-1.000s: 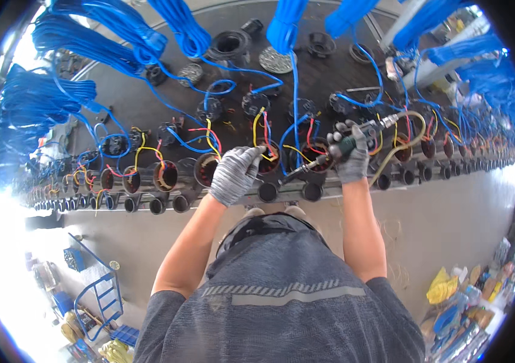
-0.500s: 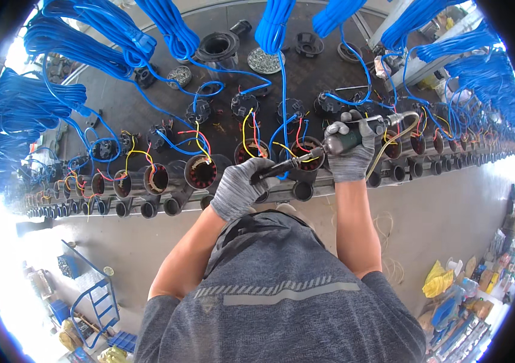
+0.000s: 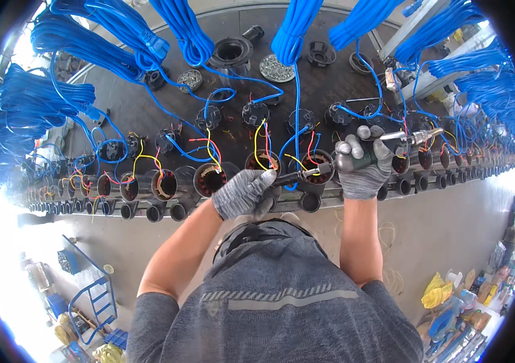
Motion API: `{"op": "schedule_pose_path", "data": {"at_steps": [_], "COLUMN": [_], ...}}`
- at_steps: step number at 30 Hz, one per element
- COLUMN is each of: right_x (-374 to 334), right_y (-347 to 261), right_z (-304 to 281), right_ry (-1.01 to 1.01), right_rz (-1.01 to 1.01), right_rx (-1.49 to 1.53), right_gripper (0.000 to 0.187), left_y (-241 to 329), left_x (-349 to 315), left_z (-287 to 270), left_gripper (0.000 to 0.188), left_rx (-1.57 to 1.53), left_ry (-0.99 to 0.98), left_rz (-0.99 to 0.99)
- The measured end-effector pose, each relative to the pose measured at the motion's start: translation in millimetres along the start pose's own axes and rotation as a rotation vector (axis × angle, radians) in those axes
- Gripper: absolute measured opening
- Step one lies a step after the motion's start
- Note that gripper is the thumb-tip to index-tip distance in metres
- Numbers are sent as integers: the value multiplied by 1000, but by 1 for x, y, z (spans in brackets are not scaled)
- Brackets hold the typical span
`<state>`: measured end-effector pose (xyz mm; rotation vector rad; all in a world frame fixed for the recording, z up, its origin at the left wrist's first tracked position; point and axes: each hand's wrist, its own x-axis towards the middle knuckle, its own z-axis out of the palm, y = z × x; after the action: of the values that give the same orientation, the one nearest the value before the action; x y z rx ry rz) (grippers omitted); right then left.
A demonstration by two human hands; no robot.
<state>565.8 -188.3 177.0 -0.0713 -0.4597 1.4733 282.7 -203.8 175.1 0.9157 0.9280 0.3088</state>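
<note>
Both my hands wear grey knit gloves. My right hand (image 3: 363, 172) is closed around a dark green air screwdriver (image 3: 360, 161), held roughly level over the row of motor housings. Its silver tail fitting (image 3: 411, 138) points right, and its shaft points left toward my other hand. My left hand (image 3: 242, 192) is closed on a dark cylindrical piece (image 3: 286, 179) at the shaft end; its exact kind is hard to make out. Just behind the shaft, a round motor housing (image 3: 318, 166) shows copper-coloured windings and yellow, red and blue wires. Another open housing (image 3: 210, 179) stands left of my left hand.
Blue cable bundles (image 3: 297, 30) hang along the far side, their leads running to black caps (image 3: 255, 113) on the dark table (image 3: 148, 115). A dish of screws (image 3: 277, 68) and a black flanged part (image 3: 231, 51) stand farther back. A blue trolley (image 3: 95, 296) is at lower left.
The view has shifted, so the bench appears a little lower and farther right. Both hands keep their hold, and the screwdriver's tail has tilted slightly.
</note>
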Motion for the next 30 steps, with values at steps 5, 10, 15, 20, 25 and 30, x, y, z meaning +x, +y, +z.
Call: {"op": "schedule_pose_path", "data": {"at_steps": [5, 10, 15, 20, 25, 30], "right_x": [1, -16, -31, -7, 49, 108], "right_y": [-10, -21, -36, -23, 37, 112], "right_z": [12, 34, 51, 63, 76, 71], "right_ry": [70, 93, 157, 117, 186, 74], "right_rz": [-114, -193, -253, -310, -328, -338], "right_rx": [-63, -122, -276, -341, -632, -981], "right_gripper": [23, 25, 23, 21, 16, 16], "left_y": [40, 60, 49, 23, 7, 6], "left_x": [81, 170, 202, 182, 159, 138], "left_z": [-97, -172, -168, -153, -175, -184], "left_gripper": [27, 39, 22, 23, 46, 45], "left_rx": [394, 1469, 1596, 1499, 1142, 730], "left_ry": [346, 252, 250, 64, 34, 209], "left_rz": [441, 468, 352, 317, 310, 556]}}
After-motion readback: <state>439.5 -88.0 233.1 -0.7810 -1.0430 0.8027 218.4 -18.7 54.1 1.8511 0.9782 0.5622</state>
